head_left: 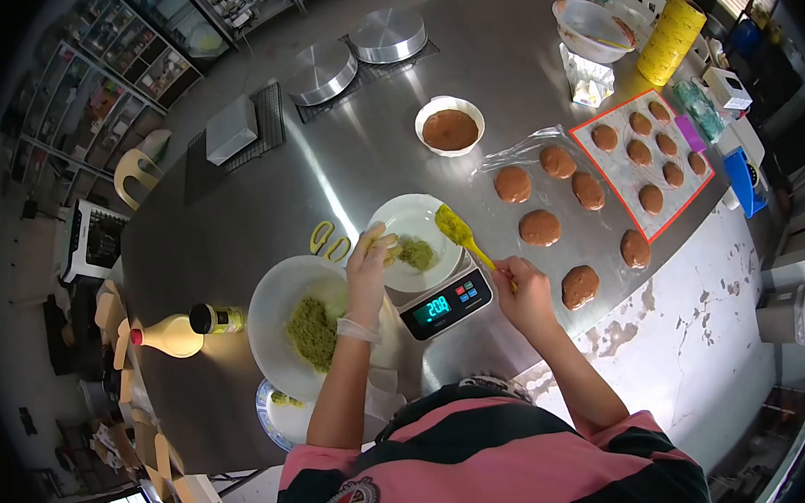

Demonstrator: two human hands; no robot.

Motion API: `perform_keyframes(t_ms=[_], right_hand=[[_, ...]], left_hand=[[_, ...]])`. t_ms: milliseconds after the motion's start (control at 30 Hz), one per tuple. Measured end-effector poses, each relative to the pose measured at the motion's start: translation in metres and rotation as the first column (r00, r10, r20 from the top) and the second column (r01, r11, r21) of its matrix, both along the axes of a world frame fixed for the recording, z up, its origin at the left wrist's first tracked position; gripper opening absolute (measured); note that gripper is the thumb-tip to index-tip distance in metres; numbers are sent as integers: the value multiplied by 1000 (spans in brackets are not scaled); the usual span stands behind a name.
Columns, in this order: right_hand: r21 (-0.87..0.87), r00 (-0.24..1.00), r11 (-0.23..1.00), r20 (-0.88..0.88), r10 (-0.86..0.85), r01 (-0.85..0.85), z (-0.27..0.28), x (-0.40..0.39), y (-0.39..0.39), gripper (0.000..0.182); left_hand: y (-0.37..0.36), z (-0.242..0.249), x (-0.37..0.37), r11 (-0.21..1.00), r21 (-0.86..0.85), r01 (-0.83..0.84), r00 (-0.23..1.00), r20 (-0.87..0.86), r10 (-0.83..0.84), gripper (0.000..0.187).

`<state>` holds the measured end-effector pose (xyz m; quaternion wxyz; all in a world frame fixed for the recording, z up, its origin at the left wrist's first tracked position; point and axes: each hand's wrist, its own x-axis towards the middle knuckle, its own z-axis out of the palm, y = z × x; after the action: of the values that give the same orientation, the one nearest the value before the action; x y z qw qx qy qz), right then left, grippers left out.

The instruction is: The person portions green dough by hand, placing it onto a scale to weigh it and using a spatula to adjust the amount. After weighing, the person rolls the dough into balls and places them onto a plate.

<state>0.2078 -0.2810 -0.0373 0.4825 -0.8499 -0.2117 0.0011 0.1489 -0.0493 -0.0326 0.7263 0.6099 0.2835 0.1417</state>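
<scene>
A big white bowl [300,326] of green dough sits on the left. The gloved left hand [369,268] pinches green dough [415,252] on the small plate [410,222], which sits on the scale [444,302]. The right hand [522,289] is closed on the yellow spatula [463,235], whose blade slants up-left toward the plate.

Steel table [255,183] carries: near, digital scale [446,305], big white bowl [279,308] left of it, squeeze bottle [171,336], small jar [216,318]. Right: baking mat [625,170], brown dough discs [541,227]. Far: two round pans [354,55], brown-filled bowl [449,126].
</scene>
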Motion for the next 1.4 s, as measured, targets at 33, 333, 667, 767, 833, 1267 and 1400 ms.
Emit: perform_keyframes(t_ms=[33, 333, 667, 767, 833, 1267, 1400], right_hand=[[-2, 1000, 1000, -7, 3, -3, 0, 0, 0, 8], [-7, 996, 998, -72, 55, -56, -3, -5, 2, 10], [-33, 993, 996, -87, 85, -89, -4, -3, 2, 10], [-78, 992, 992, -83, 90, -97, -7, -3, 3, 10], [-58, 993, 995, -90, 80, -85, -8, -4, 5, 9], [-103, 989, 990, -118, 89, -101, -4, -6, 10, 11], [-57, 988, 992, -110, 106, -113, -6, -7, 13, 10]], left_hand=[[0, 2, 0, 998, -64, 7, 1000, 9, -7, 32], [8, -9, -5, 998, 63, -32, 999, 38, 29, 29], [8, -11, -4, 906, 378, 192, 979, -134, -152, 40], [-1, -8, 5, 537, 753, 379, 921, -247, -302, 45], [-6, -10, 12, 526, 743, 414, 910, -318, -268, 43], [-2, -30, 20, 603, 693, 395, 918, -322, -231, 34], [-2, -27, 15, 701, 622, 348, 932, -311, -187, 39]])
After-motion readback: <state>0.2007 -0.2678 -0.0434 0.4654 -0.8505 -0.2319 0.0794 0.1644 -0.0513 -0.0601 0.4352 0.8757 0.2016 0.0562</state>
